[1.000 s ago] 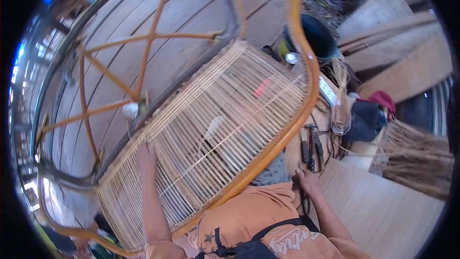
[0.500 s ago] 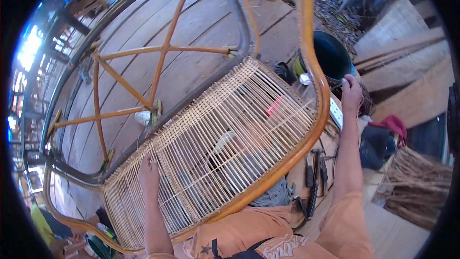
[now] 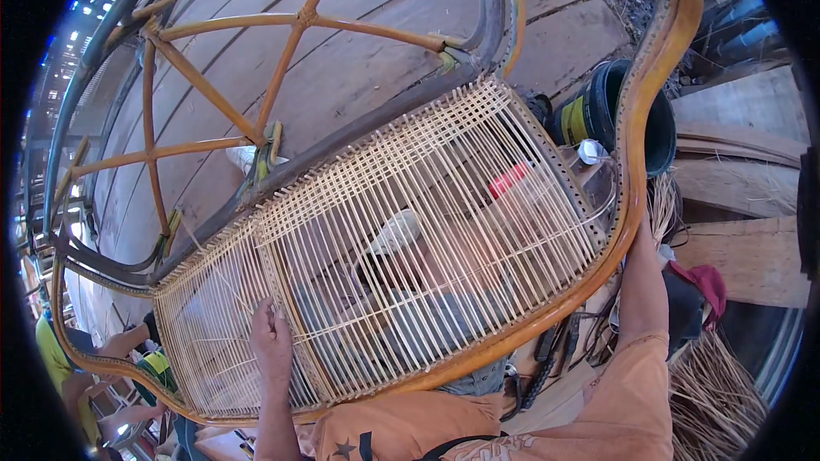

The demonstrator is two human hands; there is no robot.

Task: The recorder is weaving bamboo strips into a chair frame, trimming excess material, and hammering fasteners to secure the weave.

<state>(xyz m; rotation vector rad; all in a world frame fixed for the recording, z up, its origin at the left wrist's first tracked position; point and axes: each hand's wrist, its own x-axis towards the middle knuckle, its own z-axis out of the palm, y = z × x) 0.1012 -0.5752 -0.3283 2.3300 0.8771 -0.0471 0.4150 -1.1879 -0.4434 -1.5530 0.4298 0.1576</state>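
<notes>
Lying tilted across my lap is a rattan chair frame (image 3: 636, 166) with an orange-brown, varnished rim. Pale cane strands (image 3: 410, 269) are strung over its panel, woven crosswise in a denser band (image 3: 376, 162) along the far edge. My left hand (image 3: 272, 340) is over the strands just left of the drilled divider bar (image 3: 295, 316); its fingers are curled together, and what they pinch, if anything, is too small to make out. Past the right rim reaches my right arm (image 3: 647, 286); the rim hides that hand's fingers, close to a bunch of loose strands (image 3: 663, 205).
Behind the rim at the right stands a dark bucket (image 3: 659, 132) with a yellow label. Wooden boards (image 3: 743, 256) and a heap of cane strips (image 3: 717, 397) lie farther right. Crossed rattan braces (image 3: 299, 21) span the far side. Other people's limbs (image 3: 120, 350) show at lower left.
My right hand has dropped from beside the bucket to behind the rim. The chair frame appears larger and shifted in view. My left hand stays near the divider bar.
</notes>
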